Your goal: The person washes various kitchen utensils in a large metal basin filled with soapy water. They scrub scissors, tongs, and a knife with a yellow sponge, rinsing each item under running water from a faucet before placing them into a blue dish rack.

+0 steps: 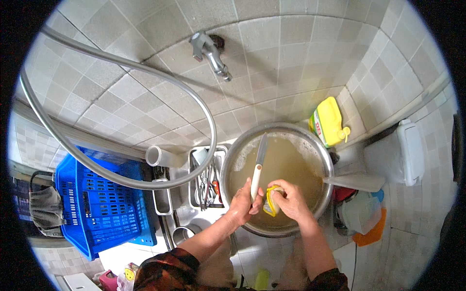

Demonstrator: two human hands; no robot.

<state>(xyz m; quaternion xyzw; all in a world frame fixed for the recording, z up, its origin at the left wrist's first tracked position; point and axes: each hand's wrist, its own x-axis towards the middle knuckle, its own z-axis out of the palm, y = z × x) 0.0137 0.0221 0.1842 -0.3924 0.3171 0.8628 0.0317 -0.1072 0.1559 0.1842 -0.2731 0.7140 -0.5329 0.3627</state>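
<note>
My left hand (244, 203) grips the white handle of a kitchen knife (258, 165), its blade tilted up and away from me. Between the fingers and thumb of my right hand (291, 202) is a yellow-edged scouring sponge (272, 202), close beside the knife handle but apart from the blade. Both hands are over a large round metal basin (277, 235). Cloudy brownish water (291, 163) fills much of it, with white suds along the far rim.
A metal tray (192, 174) of utensils stands left of the basin, near a blue plastic basket (105, 207). A grey hose (182, 82) loops in front of the tiled wall, below a tap (214, 60). A yellow pump bottle (327, 122) stands behind the basin at right.
</note>
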